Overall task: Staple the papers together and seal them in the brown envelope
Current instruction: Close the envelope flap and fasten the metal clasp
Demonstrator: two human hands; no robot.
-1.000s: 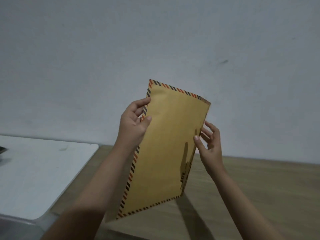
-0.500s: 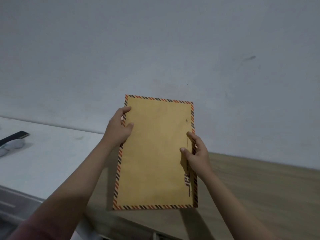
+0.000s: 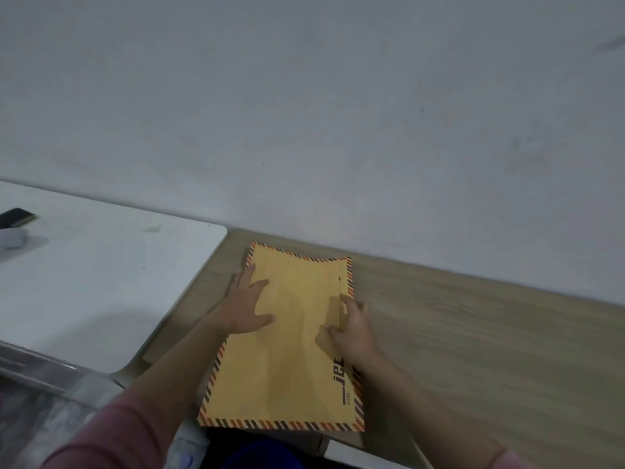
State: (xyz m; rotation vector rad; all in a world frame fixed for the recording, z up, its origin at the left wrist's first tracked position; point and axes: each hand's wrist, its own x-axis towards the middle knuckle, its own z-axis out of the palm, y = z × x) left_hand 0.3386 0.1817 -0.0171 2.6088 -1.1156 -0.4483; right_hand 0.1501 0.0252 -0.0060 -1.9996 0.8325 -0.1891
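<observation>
While a white surface (image 3: 101,282) fills the left of the view, carrying a dark flat object (image 3: 15,217) and a pale rounded one (image 3: 12,237) at its far edge, a person works at the wooden desk (image 3: 473,350) set against a plain grey wall (image 3: 304,113). The left hand (image 3: 245,308), reaching out of a pink sleeve (image 3: 111,434), lies flat with fingers spread on the upper left part of the brown envelope (image 3: 291,350), its outer fingers running off the striped edge onto the wood. The envelope rests lengthwise on the desk, its near end overhanging the desk's front edge, its far right corner curling slightly upward. Orange-and-black stripes border it, and dark lettering runs along its right side. The right hand (image 3: 353,330) sits at that right edge, fingers curled, thumb and fingertips pinching the envelope's margin near a thin printed line. The view is somewhat blurred.
</observation>
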